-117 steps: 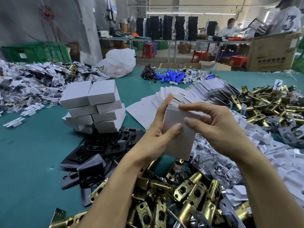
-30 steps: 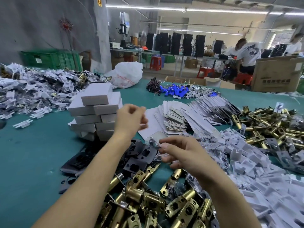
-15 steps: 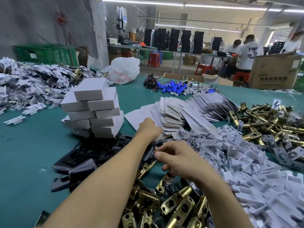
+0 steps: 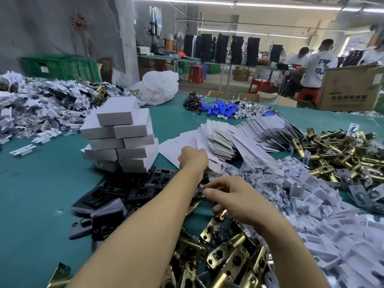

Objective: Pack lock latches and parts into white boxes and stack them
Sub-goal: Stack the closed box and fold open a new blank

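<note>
Beside the stack of closed white cardboard boxes (image 4: 121,135), on its right, the left hand (image 4: 193,157) reaches onto the fanned pile of flat, unfolded white box blanks (image 4: 220,140), fingers touching a sheet; whether it grips one I cannot tell. Nearer the camera than the stack, the right hand (image 4: 234,199) pinches a small clear plastic bag of dark parts (image 4: 202,187) between thumb and fingers. Black metal strike plates (image 4: 124,190) lie at the stack's foot. Brass-coloured lock latches (image 4: 226,256) are heaped well in front of the stack, below the right hand, on the teal table (image 4: 41,194).
</note>
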### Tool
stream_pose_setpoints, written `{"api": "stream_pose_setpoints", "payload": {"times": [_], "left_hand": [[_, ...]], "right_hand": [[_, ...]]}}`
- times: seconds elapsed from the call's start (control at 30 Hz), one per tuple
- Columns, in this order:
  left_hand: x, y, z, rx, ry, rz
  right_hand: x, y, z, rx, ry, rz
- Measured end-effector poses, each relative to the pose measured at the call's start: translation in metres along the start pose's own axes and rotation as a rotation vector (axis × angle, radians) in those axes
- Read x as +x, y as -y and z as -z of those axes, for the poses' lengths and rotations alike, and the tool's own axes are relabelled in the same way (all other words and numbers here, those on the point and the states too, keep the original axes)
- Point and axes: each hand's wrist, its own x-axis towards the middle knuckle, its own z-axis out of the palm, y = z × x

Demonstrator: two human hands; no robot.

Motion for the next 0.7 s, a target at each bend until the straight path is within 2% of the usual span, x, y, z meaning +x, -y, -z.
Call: {"api": "stream_pose_setpoints", "payload": {"times": [0.3, 0.4, 0.47, 0.53, 0.7], "left_hand": [[-0.037, -0.004, 0.038, -0.398, -0.253, -0.045], [-0.047, -0.003, 0.050, -0.533, -0.305, -0.073], [-0.055, -0.002, 0.056, -0.600, -0.313, -0.086], [-0.063, 0.001, 0.059, -0.609, -0.228, -0.107], [-0.075, 0.007, 0.062, -0.481, 0.158, -0.165]], "right_hand": [[-0.002, -0.001, 0.017, 0.018, -0.207, -0.008], [-0.002, -0.003, 0.015, -0.150, -0.174, 0.007], [-0.001, -0.003, 0.011, -0.166, -0.144, 0.009], [0.001, 0.000, 0.007, -0.037, -0.177, 0.009], [0.002, 0.006, 0.011, 0.463, -0.381, 0.047]]}}
